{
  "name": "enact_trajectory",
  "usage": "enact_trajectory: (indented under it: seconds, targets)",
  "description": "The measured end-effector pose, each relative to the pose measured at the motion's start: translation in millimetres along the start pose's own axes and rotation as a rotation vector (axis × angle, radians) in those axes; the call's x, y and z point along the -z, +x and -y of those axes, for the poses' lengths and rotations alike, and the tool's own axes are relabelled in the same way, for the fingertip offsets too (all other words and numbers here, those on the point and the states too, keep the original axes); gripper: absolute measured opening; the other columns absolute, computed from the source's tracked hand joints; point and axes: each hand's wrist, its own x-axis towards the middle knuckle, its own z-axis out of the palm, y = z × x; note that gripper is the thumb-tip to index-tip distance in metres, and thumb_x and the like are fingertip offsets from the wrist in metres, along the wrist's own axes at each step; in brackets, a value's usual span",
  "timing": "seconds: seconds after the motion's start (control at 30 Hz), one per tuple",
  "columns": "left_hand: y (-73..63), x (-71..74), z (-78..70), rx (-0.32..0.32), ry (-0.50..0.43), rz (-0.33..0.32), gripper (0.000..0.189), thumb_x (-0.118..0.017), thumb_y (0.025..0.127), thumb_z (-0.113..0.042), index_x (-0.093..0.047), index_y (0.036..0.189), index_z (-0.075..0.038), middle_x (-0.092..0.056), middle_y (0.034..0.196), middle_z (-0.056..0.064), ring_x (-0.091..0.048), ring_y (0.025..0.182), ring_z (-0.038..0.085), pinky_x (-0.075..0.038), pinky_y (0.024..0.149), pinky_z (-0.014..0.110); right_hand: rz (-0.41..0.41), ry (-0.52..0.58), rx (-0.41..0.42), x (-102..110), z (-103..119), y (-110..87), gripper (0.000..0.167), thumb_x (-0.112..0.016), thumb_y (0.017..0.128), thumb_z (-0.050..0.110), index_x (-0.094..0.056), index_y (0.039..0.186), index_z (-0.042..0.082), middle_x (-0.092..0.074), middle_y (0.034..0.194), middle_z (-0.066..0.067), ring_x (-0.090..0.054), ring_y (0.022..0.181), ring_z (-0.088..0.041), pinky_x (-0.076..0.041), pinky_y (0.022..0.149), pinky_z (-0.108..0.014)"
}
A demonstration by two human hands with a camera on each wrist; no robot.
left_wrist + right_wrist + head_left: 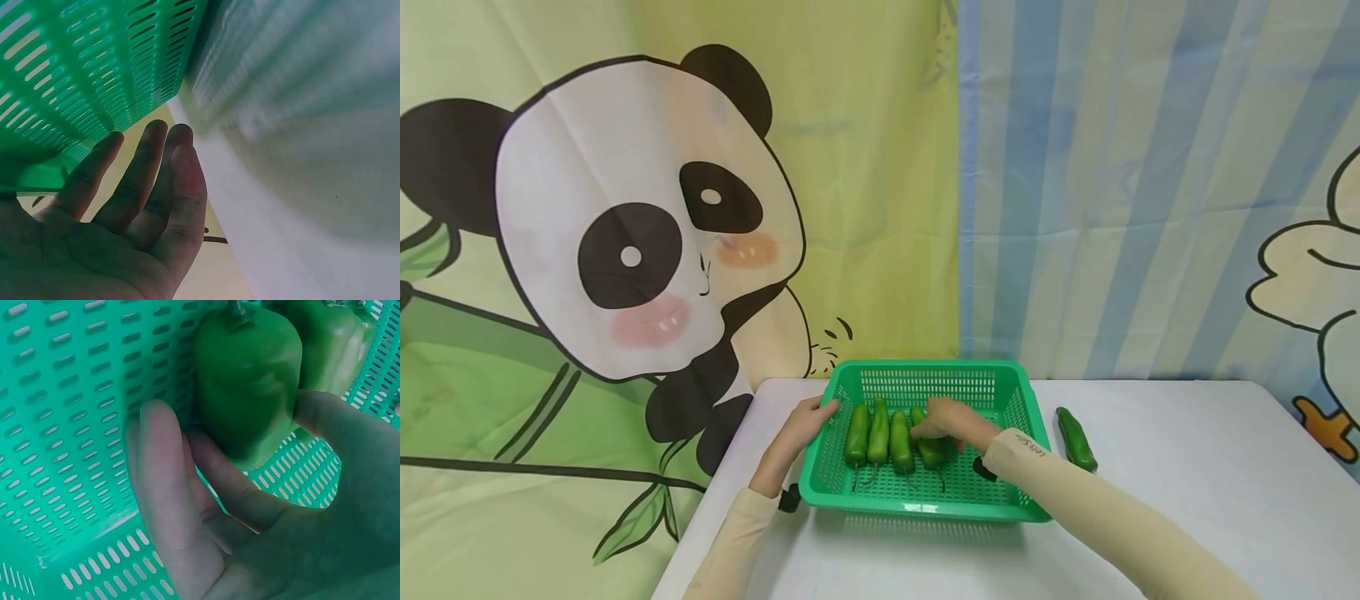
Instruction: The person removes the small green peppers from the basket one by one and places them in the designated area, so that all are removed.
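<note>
A green plastic basket with slotted walls stands on the table. Four long green peppers lie in it side by side, stems toward the near side. My right hand reaches in and holds the rightmost green pepper. Seen from the right wrist, the thumb is on one side of this pepper and the fingers are on the other. At the basket's left side my left hand holds the rim, thumb over the edge. Its other fingers extend along the outer wall in the left wrist view.
Outside the basket, to its right, another green pepper lies on the white table. A printed curtain hangs just behind the table's far edge. A dark wrist device is under the right forearm.
</note>
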Motion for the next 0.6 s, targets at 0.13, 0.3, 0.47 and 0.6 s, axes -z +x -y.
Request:
enact_trajectory:
  seconds: [0.13,0.3,0.47,0.6]
  targets:
    - [0.0,-0.2,0.1,0.002,-0.004,-0.002,0.044,-0.051,0.103,-0.034,-0.063,0.132,-0.003,-0.074,0.09,0.013,-0.07,0.063,0.017,-0.061,0.059,0.033,0.006,0.004,-0.002,2.3,-1.1,0.8,0.076,-0.065,0.095,0.044,-0.036,0.153,0.004,-0.044,0.151,-0.022,-0.07,0.072,-0.03,-0.063,0.064,-0.041]
    - [-0.3,-0.9,0.2,0.004,0.002,-0.003,0.044,-0.051,0.103,-0.034,-0.063,0.132,-0.002,-0.073,0.088,0.012,-0.07,0.062,0.016,-0.06,0.058,0.033,0.018,0.025,0.002,5.4,-3.7,1.6,0.065,-0.065,0.096,0.042,-0.046,0.144,0.003,-0.053,0.139,-0.021,-0.069,0.072,-0.03,-0.062,0.062,-0.04]
    - [-0.5,-0.9,-0.6,0.003,0.0,-0.001,0.045,-0.052,0.103,-0.034,-0.063,0.133,-0.003,-0.073,0.087,0.011,-0.069,0.062,0.015,-0.06,0.058,0.032,0.028,0.05,0.0,7.9,-7.2,2.7,0.064,-0.065,0.096,0.042,-0.046,0.143,0.003,-0.055,0.133,-0.022,-0.07,0.071,-0.03,-0.063,0.064,-0.041]
    - [-0.8,-0.1,-0.7,-0.002,0.007,0.001,0.045,-0.051,0.103,-0.035,-0.063,0.132,-0.002,-0.073,0.087,0.012,-0.069,0.062,0.016,-0.06,0.058,0.032,0.028,0.08,0.004,10.1,-9.8,1.1,0.057,-0.066,0.095,0.042,-0.051,0.133,0.001,-0.057,0.124,-0.02,-0.071,0.072,-0.031,-0.063,0.067,-0.043]
